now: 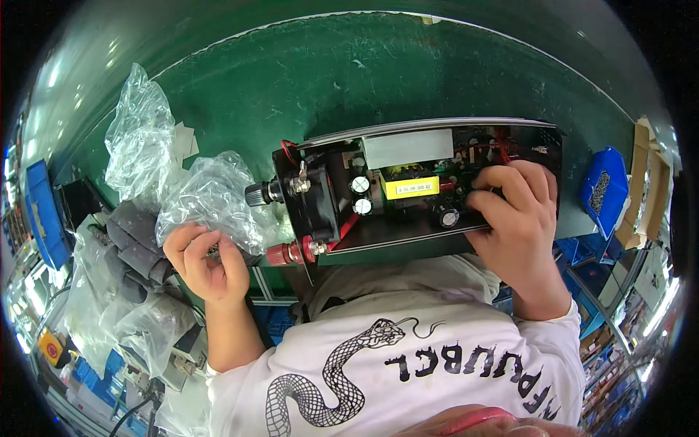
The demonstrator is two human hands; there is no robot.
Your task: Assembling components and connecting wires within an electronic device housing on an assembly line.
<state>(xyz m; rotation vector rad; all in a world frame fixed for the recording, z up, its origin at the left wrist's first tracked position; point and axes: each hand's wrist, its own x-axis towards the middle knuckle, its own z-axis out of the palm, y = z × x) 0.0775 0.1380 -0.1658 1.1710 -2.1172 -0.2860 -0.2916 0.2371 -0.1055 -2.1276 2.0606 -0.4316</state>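
Note:
An uncovered black power supply unit (pixel 437 231) lies lengthwise in front of me, its circuit board showing. Inside are a yellow-wrapped transformer (pixel 411 187), several capacitors and a grey metal plate (pixel 408 148). Its left end panel carries a fan (pixel 318 202), a black terminal post (pixel 263 194) and a red terminal post (pixel 287 253). My right hand (pixel 515 215) grips the unit's near wall towards the right end, fingers curled inside over the board, thumb outside. My left hand (pixel 207 266) is closed beside the clear plastic bags (pixel 211 193); whatever sits between its fingertips is too small to name.
On the right stands a blue bin (pixel 606 191) of small screws, beside a cardboard box (pixel 644 186). Dark grey foam-like pieces (pixel 137 244) and more plastic bags lie at the left, near another blue bin (pixel 47 215). The green bench top (pixel 291 80) extends behind the unit.

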